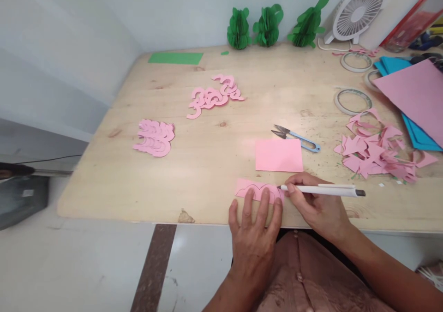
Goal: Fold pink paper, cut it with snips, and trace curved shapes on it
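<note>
A small strip of pink paper (246, 185) lies near the table's front edge, with a dark scalloped line drawn on it. My left hand (254, 231) rests flat on the strip, its fingers spread and pressing it down. In my right hand (321, 210) is a white pen (325, 190), pinched between thumb and fingers, its tip touching the strip's right part at the line's end. Just beyond, a pink paper rectangle (278, 155) partly covers a pair of blue-handled thread snips (308, 144), whose blades stand apart.
Stacked pink cutouts (155, 137) and curved pink pieces (214, 95) lie leftward. Rightward are pink scraps (377, 153), tape rolls (353, 101) and pink sheets (415, 97) over blue ones (420, 129). Green paper figures (238, 29), a green strip (176, 58) and a white fan (360, 13) line the back.
</note>
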`<act>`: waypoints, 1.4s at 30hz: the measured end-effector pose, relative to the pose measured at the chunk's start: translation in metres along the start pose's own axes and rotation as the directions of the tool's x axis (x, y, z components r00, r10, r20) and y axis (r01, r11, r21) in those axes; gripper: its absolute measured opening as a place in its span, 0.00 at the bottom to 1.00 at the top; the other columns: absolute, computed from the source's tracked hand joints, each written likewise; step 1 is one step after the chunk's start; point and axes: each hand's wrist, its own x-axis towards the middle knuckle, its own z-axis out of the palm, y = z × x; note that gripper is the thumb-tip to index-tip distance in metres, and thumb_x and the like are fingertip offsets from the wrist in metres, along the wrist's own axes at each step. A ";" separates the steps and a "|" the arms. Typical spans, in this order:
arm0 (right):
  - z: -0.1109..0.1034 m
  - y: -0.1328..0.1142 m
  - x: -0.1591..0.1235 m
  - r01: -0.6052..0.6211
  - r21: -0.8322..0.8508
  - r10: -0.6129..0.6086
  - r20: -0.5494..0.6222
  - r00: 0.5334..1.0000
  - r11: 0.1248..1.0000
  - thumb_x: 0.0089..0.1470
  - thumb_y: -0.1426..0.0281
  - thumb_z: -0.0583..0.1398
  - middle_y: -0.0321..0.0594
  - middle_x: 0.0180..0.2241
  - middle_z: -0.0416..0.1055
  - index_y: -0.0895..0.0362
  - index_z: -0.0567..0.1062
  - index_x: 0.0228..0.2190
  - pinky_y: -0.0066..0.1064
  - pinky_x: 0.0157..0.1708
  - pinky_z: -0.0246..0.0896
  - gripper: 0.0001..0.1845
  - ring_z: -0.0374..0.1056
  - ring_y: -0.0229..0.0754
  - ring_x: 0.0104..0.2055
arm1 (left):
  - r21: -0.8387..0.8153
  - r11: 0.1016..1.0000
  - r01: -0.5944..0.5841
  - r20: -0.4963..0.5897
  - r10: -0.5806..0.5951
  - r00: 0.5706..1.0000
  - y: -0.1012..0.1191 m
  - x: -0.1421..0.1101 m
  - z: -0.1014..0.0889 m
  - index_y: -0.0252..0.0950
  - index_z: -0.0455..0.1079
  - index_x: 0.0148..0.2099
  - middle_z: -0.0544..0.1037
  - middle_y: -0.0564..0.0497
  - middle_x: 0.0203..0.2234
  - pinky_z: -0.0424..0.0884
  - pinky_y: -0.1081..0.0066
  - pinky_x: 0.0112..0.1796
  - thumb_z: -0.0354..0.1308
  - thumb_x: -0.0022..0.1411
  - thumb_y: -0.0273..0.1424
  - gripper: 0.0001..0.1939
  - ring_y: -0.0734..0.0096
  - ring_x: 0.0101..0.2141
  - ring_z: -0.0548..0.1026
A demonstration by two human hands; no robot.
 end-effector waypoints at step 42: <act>0.005 -0.002 0.007 -0.066 0.109 0.063 0.033 0.997 0.992 0.57 0.68 0.54 0.35 0.23 0.70 0.56 0.71 0.27 0.27 0.24 0.60 0.09 0.66 0.37 0.24 | 0.019 1.000 -0.009 -0.009 0.009 1.000 -0.001 -0.002 0.002 0.39 0.67 0.57 0.66 0.47 0.59 0.45 0.44 0.60 0.53 0.59 0.25 0.23 0.49 0.63 0.54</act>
